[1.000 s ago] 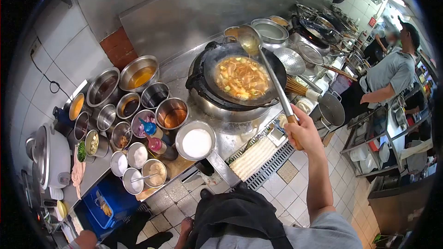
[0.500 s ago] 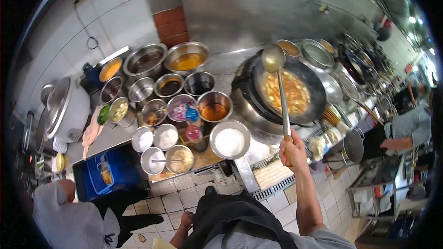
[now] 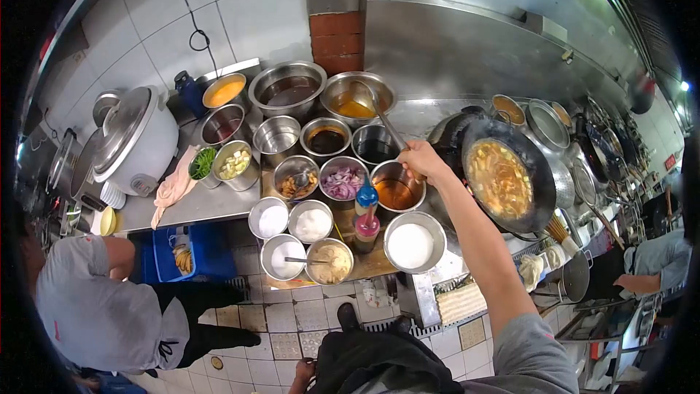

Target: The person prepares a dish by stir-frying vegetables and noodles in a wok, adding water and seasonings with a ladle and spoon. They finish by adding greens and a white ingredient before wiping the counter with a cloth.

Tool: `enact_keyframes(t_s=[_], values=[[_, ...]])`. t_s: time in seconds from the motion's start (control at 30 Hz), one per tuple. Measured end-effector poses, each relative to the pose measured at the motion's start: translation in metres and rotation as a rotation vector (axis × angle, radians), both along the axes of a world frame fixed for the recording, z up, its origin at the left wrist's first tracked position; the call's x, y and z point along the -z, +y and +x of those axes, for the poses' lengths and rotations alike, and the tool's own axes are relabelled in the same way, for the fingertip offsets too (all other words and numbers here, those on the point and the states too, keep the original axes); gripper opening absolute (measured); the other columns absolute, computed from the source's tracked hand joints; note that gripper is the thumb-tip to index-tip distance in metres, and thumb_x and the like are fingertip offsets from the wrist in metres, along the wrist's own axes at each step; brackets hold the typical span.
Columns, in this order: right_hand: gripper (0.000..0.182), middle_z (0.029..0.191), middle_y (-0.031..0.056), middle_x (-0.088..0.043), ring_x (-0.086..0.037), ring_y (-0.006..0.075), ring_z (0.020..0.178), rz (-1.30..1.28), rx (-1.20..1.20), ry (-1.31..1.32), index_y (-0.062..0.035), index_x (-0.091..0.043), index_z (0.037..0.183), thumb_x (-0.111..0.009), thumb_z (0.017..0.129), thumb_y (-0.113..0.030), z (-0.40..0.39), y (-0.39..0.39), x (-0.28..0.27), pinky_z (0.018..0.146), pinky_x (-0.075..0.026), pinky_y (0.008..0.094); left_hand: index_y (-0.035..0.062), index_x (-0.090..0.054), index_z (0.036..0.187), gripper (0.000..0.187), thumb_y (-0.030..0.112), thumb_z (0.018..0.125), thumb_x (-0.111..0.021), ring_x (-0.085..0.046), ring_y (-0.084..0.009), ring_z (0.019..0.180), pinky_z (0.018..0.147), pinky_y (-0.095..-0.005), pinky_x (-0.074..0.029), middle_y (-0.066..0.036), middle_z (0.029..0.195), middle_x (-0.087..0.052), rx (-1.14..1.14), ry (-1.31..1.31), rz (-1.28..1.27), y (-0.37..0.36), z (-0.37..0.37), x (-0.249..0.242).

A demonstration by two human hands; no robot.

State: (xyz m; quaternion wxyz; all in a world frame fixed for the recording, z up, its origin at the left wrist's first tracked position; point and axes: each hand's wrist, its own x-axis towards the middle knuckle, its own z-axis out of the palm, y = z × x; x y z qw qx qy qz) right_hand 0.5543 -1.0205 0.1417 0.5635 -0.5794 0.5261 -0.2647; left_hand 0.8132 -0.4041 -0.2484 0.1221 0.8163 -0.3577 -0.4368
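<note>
My right hand (image 3: 423,160) is closed around the handle of a long metal ladle (image 3: 390,130). The ladle's head dips into a steel bowl (image 3: 388,86) of yellow liquid, likely oil, at the back. Under my right hand sits a steel pot of reddish-orange sauce (image 3: 397,188). To its right, a black wok (image 3: 541,188) holds a brothy stew (image 3: 499,179) with pale chunks. My left hand (image 3: 305,371) hangs low beside my dark apron, fingers curled; whatever may be inside is hidden.
Steel containers of dark sauces, chopped onion (image 3: 343,182) and white powders crowd the counter. Two squeeze bottles (image 3: 366,222) stand among them. A rice cooker (image 3: 135,138) is on the left. One person (image 3: 109,299) is close at left, another (image 3: 652,263) farther right.
My right hand has carried the ladle leftward from above the wok to the bowl of yellow liquid, and its head is now inside. The view has shifted; my left hand still hangs low.
</note>
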Motion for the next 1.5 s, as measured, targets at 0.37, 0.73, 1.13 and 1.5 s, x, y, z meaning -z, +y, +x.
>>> enact_keyframes(t_s=[0.37, 0.73, 1.13, 1.5], values=[[0.013, 0.067, -0.0016, -0.048, -0.041, 0.0053, 0.043, 0.648, 0.104, -1.383, -0.0102, -0.047, 0.083, -0.052, 0.094, -0.015, -0.053, 0.077, 0.007, 0.035, -0.032, 0.0222, 0.0046, -0.075, 0.095, 0.029, 0.028, 0.078, -0.072, -0.069, -0.0293, 0.087, 0.078, -0.0370, -0.053, -0.015, 0.096, -0.072, 0.187, 0.100, 0.144, -0.014, 0.039, -0.016], [0.042, 0.066, 0.0040, -0.046, -0.041, 0.0092, 0.038, 0.143, 0.800, -0.736, -0.0102, -0.047, 0.128, -0.052, 0.086, -0.002, -0.121, 0.294, -0.042, 0.029, -0.028, 0.0224, -0.0037, -0.060, 0.115, 0.037, 0.014, 0.083, -0.064, -0.066, -0.0207, 0.063, 0.051, -0.0322, -0.052, -0.014, 0.081, -0.067, -0.017, 0.379, 0.209, -0.120, 0.039, -0.010], [0.009, 0.064, 0.0011, -0.050, -0.043, 0.0076, 0.042, 0.233, 0.857, -0.997, -0.0104, -0.047, 0.086, -0.056, 0.087, -0.010, -0.278, 0.212, 0.015, 0.033, -0.033, 0.0232, -0.0022, -0.065, 0.104, 0.031, 0.014, 0.078, -0.068, -0.066, -0.0231, 0.059, 0.050, -0.0347, -0.054, -0.016, 0.080, -0.067, 0.093, 0.285, 0.211, -0.108, 0.010, 0.010], [0.053, 0.061, 0.0027, -0.052, -0.047, 0.0108, 0.040, 0.006, 0.649, -0.349, 0.0001, -0.049, 0.131, -0.054, 0.079, -0.002, -0.384, 0.349, -0.046, 0.035, -0.035, 0.0262, 0.0082, -0.073, 0.085, 0.021, 0.025, 0.078, -0.064, -0.065, -0.0334, 0.099, 0.085, -0.0471, -0.052, -0.017, 0.097, -0.069, 1.395, -0.310, 0.205, -0.040, -0.122, 0.014]])
